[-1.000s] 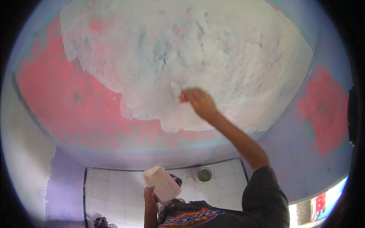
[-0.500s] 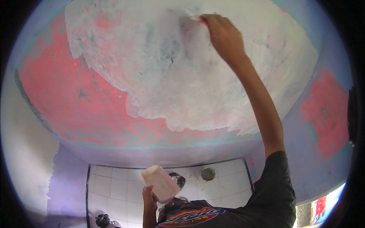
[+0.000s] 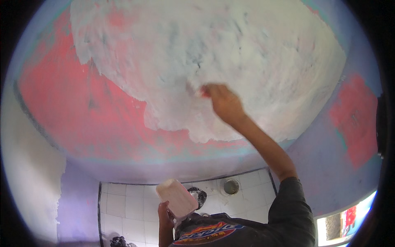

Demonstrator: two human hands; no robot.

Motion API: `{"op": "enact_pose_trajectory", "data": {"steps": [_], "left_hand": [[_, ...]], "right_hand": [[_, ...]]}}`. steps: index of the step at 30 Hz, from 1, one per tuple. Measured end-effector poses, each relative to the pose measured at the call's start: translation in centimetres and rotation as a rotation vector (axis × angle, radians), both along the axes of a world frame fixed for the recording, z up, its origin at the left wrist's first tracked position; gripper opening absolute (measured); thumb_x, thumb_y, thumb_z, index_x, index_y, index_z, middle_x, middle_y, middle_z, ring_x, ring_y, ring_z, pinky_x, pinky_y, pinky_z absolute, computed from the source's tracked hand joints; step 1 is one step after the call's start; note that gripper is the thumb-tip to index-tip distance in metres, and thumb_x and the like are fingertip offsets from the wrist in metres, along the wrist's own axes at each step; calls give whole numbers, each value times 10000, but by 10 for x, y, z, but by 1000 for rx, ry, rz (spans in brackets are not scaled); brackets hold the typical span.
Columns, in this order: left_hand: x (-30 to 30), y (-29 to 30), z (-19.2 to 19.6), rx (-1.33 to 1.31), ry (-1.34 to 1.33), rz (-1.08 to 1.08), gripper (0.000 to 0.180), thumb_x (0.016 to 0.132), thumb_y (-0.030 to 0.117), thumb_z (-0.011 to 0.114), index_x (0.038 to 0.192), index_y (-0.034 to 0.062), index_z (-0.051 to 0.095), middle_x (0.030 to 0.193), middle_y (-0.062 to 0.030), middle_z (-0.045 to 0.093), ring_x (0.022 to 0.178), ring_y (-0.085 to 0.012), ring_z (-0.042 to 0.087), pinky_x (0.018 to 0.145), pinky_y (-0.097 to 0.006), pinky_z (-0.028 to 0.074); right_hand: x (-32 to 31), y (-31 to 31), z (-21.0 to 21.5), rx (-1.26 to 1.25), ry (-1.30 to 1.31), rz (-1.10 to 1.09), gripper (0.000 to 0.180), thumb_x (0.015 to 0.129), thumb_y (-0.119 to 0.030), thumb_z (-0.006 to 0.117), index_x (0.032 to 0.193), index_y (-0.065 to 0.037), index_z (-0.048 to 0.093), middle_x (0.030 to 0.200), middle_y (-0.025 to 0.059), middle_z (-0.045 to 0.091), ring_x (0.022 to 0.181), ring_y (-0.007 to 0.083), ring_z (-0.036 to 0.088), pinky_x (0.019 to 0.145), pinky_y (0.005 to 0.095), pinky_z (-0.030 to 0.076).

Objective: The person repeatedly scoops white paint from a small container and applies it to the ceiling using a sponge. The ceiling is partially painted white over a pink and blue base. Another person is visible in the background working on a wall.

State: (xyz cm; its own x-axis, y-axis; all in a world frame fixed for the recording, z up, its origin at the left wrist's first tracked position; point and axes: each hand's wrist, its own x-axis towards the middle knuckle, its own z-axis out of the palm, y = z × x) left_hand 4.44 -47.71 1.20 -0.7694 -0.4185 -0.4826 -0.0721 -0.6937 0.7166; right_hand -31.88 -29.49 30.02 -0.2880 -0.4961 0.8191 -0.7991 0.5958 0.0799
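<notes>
In front of me is a wall thinly coated with white filler [image 3: 164,53], streaked with grey and faint pink. My right hand [image 3: 225,103] grips a putty knife [image 3: 192,87] by its red end. Its blade meets the coated surface near the middle of the wall and is smeared by motion. Low down, close to my body, my left hand [image 3: 165,213] holds a shallow pale pink plastic tub [image 3: 179,202] by its left side. Whitish paste lines the tub's inside and upper end.
Bare pink wall [image 3: 74,103] borders the coating on the left and below. Below lies a white tiled floor [image 3: 131,201], with a round container [image 3: 231,186], a black-and-white bundle [image 3: 200,197] and a black plastic bag [image 3: 118,241]. A bright opening [image 3: 343,224] shows at lower right.
My right hand has brought the putty knife down the wall from near the top edge to the middle, with the elbow lower. The left hand still holds the tub; the view has shifted slightly.
</notes>
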Motion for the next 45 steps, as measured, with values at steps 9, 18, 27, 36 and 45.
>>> {"op": "enact_pose_trajectory", "data": {"steps": [9,18,27,36,45], "left_hand": [[-26,-80,-7,-63,-14,-102,544,904,365,633,1330,54,496,1253,-122,616,1173,-314,630,908,-477,537],[-49,-151,7,-169,18,-184,548,912,370,631,1336,45,509,1258,-140,622,1156,-310,645,895,-472,554],[-73,-169,-20,-67,44,-273,460,910,308,657,1300,113,508,1199,-82,594,1104,-247,633,852,-416,556],[-72,-150,-38,-7,37,-338,273,928,305,633,1121,131,550,960,-6,549,843,-131,591,694,-318,508],[-67,-145,-55,-414,138,-310,351,930,289,613,1208,82,562,1093,-70,612,981,-237,635,832,-397,530]], "right_hand": [[-21,38,65,-171,320,-265,437,890,46,566,1311,-55,618,1239,147,662,1140,353,621,982,433,511],[9,24,-56,-74,9,-178,369,884,37,595,1223,-80,681,1146,119,717,1080,313,686,941,428,557],[-37,76,117,-176,345,-303,327,957,-9,538,1225,-117,691,1158,94,724,1008,294,696,903,391,554],[12,36,-44,-75,-90,-162,346,906,40,561,1202,-90,686,1150,105,726,1021,286,712,905,392,583],[-21,54,156,-242,311,-324,272,970,-46,562,1193,-109,702,1140,103,725,1020,322,687,882,401,554]]}}
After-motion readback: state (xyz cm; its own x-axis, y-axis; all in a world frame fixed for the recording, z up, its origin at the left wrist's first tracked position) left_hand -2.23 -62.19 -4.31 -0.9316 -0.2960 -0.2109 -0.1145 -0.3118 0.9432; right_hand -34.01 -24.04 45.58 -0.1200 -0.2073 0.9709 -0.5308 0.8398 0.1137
